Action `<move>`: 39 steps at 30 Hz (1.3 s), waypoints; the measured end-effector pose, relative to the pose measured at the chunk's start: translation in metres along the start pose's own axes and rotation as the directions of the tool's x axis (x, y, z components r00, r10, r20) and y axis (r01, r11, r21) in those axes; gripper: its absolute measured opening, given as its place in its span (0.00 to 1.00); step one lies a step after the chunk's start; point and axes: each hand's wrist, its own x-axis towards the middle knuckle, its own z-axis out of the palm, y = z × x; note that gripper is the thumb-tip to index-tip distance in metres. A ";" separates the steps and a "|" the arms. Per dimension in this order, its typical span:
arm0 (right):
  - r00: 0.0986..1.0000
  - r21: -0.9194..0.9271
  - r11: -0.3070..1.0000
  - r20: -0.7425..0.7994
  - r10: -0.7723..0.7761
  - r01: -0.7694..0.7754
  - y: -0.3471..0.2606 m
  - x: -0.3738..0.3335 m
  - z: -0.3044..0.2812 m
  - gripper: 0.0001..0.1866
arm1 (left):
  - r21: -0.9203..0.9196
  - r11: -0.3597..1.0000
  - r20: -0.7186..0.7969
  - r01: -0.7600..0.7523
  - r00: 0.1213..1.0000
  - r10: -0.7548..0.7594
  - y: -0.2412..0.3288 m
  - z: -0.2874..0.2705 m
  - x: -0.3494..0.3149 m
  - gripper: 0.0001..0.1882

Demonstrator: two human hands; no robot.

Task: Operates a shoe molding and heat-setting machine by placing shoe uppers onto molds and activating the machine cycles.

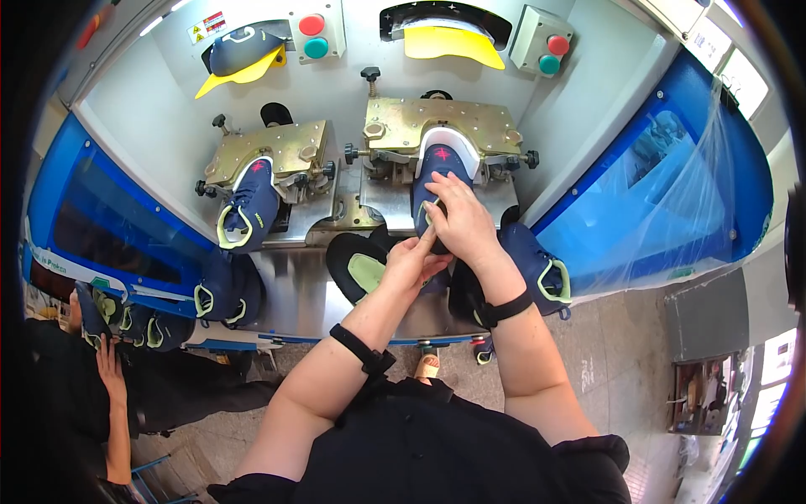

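Observation:
A navy sneaker (442, 168) with a white toe edge and a small red mark lies toe-first in the right brass-coloured clamp fixture (390, 113). My right hand (462, 220) rests over its upper, the fingers gripping around the collar area. Close below, my left hand (411, 265) pinches at the heel end, with its fingertips meeting the right hand; the exact grip is partly hidden. In the left clamp fixture (290, 143), a second navy sneaker (250, 206) with a lime lining sits with its opening toward me.
A black piece with a lime panel (365, 273) lies on the metal ledge (294, 286). Navy shoes stand at left (227, 290) and right (541, 269). Red-and-green button boxes (319, 34) (544, 42) and yellow flaps (453, 44) are on the back wall. A co-worker's hand (109, 370) is at far left.

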 end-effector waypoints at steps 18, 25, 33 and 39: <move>0.999 0.012 1.000 -0.042 -0.019 0.019 0.001 -0.010 0.011 0.17 | 0.897 0.331 0.085 -0.293 0.849 0.521 -0.011 -0.053 -0.031 0.23; 0.995 -0.068 0.997 -0.096 -0.037 0.030 -0.019 -0.013 0.005 0.19 | 0.977 -0.026 0.204 -0.211 0.895 0.396 -0.039 -0.125 -0.042 0.20; 0.956 0.347 0.896 0.011 0.293 -0.278 -0.106 -0.130 0.028 0.22 | 0.399 0.838 0.139 -0.373 0.928 0.347 -0.014 -0.148 -0.115 0.12; 0.986 0.472 0.877 -0.169 -0.012 0.092 -0.147 -0.121 0.010 0.18 | 0.703 0.151 0.497 -0.695 0.631 0.595 0.010 -0.136 -0.132 0.27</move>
